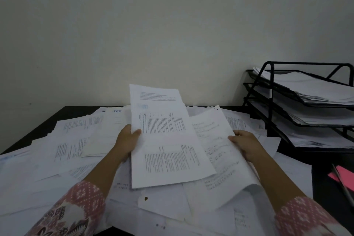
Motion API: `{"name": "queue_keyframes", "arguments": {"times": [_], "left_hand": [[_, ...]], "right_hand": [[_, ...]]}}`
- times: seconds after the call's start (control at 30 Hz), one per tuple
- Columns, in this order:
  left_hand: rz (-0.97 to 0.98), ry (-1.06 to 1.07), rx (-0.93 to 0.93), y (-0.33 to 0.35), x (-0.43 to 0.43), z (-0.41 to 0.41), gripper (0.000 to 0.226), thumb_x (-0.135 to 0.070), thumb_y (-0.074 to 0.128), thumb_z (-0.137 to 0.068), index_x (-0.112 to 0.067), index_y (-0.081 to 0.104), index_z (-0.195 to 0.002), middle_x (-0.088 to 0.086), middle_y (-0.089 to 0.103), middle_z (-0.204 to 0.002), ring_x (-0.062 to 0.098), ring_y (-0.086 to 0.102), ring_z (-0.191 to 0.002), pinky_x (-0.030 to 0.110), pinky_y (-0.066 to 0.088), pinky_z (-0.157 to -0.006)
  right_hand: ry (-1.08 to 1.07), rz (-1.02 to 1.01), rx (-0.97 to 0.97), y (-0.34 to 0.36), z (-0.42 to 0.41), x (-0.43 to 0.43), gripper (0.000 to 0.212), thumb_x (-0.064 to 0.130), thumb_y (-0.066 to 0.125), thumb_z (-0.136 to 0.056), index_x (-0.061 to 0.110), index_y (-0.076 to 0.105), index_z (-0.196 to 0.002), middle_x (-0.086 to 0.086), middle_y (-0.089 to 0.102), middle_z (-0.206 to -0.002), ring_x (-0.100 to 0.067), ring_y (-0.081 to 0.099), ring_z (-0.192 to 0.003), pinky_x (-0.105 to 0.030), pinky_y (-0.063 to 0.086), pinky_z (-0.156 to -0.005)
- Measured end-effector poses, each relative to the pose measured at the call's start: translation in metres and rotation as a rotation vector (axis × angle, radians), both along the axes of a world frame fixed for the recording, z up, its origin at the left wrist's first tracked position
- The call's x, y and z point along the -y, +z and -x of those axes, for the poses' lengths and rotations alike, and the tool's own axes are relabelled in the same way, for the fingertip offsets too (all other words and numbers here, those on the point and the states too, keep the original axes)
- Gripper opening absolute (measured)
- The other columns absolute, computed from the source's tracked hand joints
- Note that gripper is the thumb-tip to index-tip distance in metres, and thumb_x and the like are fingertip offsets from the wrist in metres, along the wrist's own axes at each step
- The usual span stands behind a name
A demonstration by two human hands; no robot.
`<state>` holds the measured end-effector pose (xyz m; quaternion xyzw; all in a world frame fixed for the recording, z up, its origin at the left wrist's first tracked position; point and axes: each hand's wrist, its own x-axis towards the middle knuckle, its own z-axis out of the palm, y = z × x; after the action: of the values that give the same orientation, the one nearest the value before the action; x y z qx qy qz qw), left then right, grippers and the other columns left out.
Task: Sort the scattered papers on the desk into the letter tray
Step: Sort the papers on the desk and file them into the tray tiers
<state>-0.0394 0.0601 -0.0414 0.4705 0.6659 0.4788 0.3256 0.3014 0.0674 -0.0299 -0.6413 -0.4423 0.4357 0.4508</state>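
The black wire letter tray [272,90] and pink paper slip [344,173] are running off the right edge. The white printed sheet [168,149], its text blurring, is hiding fingers of the left hand [125,143].

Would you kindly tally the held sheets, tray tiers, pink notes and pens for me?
Held sheets: 2, the left sheet and the right sheet
Tiers of the tray: 3
Pink note: 1
Pen, or perhaps a pencil: 1
Total: 7

Matt white paper sheets [168,140] on my matt black desk [38,130]; black wire-metal letter tray [272,90]; my patterned cloth sleeve [76,210].
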Motion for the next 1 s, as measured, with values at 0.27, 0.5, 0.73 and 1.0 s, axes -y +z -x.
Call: {"name": "queue_keyframes", "arguments": {"times": [0.27,0.5,0.73,1.0], "left_hand": [[0.038,-0.155,0.01,0.002,0.006,-0.005,0.032,-0.015,0.043,-0.1,-0.005,0.051,-0.129,0.009,0.056,-0.127,0.023,0.055,-0.105,0.032,0.044,-0.089],[0.122,-0.144,0.076,0.005,0.012,-0.024,0.038,-0.033,0.041,-0.1,-0.005,0.052,-0.123,0.011,0.056,-0.11,0.021,0.054,-0.089,0.031,0.043,-0.08],[0.076,-0.257,-0.187,0.002,0.016,-0.024,0.049,-0.015,0.065,-0.087,-0.008,0.041,-0.129,0.008,0.053,-0.118,0.016,0.049,-0.097,0.026,0.042,-0.078],[-0.089,-0.046,-0.076,-0.005,0.015,-0.015,0.046,-0.016,0.058,-0.092,-0.006,0.041,-0.133,0.014,0.05,-0.133,0.027,0.05,-0.114,0.032,0.041,-0.087]], "right_hand": [[-0.062,-0.076,-0.061,0.005,0.003,-0.002,0.012,0.005,0.057,-0.09,0.01,0.062,-0.099,-0.01,0.066,-0.103,-0.026,0.062,-0.094,-0.04,0.05,-0.092],[0.004,-0.068,-0.01,0.004,0.048,0.001,0.016,0.001,0.052,-0.09,0.0,0.065,-0.099,-0.021,0.066,-0.11,-0.024,0.06,-0.086,-0.043,0.051,-0.092],[0.142,-0.079,0.219,0.008,0.086,-0.01,0.02,0.001,0.037,-0.087,0.008,0.055,-0.083,-0.011,0.053,-0.084,-0.018,0.049,-0.073,-0.026,0.034,-0.063],[0.368,-0.062,0.485,0.005,0.089,-0.003,0.01,0.012,0.052,-0.092,0.005,0.057,-0.097,-0.007,0.058,-0.093,-0.015,0.053,-0.078,-0.022,0.04,-0.065]]}}
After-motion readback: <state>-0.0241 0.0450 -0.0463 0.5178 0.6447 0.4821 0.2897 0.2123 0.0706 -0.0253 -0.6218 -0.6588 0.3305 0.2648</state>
